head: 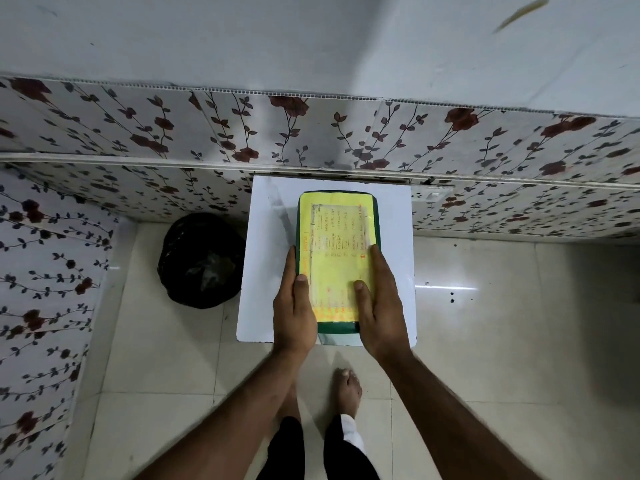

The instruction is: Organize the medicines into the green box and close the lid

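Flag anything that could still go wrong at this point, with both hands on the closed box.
1. The green box overhangs the near edge of the white table, so a pull toward the person could tip it off.
2. The left hand and right hand press only the near half; the far end of the lid may not be seated.

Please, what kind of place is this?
Probably a room in a home. The floor has glossy pale tiles, flowered panels cover the lower wall, and a black bag sits beside the small white table with the green box.
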